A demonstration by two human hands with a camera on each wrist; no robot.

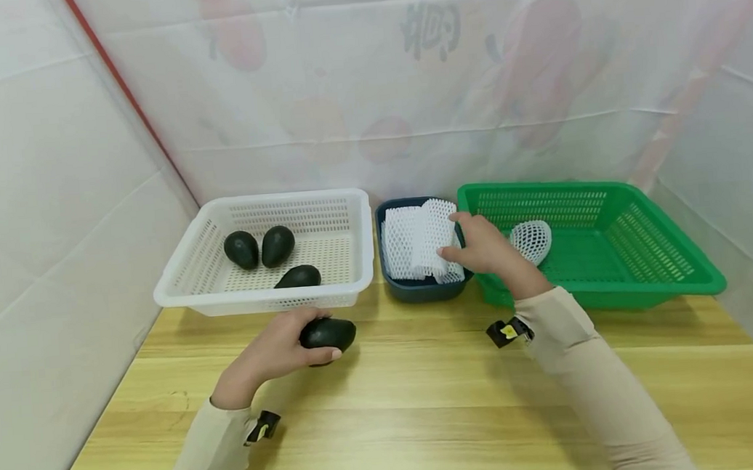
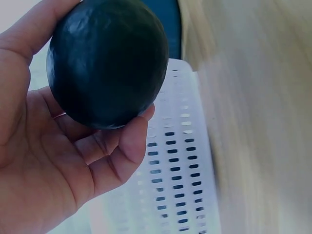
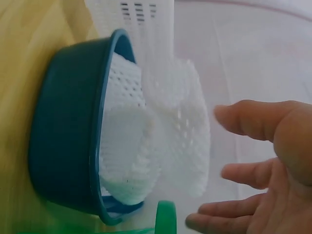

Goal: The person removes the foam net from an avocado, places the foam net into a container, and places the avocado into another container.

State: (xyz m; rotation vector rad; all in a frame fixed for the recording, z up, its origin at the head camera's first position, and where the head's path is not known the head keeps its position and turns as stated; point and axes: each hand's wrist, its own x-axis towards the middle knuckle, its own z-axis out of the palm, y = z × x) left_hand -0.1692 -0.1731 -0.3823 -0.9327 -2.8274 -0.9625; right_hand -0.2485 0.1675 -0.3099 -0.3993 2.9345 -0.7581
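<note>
My left hand (image 1: 286, 347) grips a dark green avocado (image 1: 328, 334) above the table, just in front of the white basket (image 1: 200, 300). The left wrist view shows the fingers curled about the avocado (image 2: 108, 63). Over the small dark blue bin (image 1: 420, 292) reaches my right hand (image 1: 482, 246), thumb and fingers spread. White foam net sleeves (image 1: 410, 243) fill that bin, one standing out above the rim. In the right wrist view a small gap separates the fingertips (image 3: 225, 117) from the raised foam net sleeve (image 3: 183, 136).
Several avocados (image 1: 277, 246) lie in the white basket. At the right, a green basket (image 1: 617, 295) contains a round item in white netting (image 1: 531, 242). The wooden table (image 1: 415, 407) stretches in front, with pale sheeting (image 1: 340, 84) behind.
</note>
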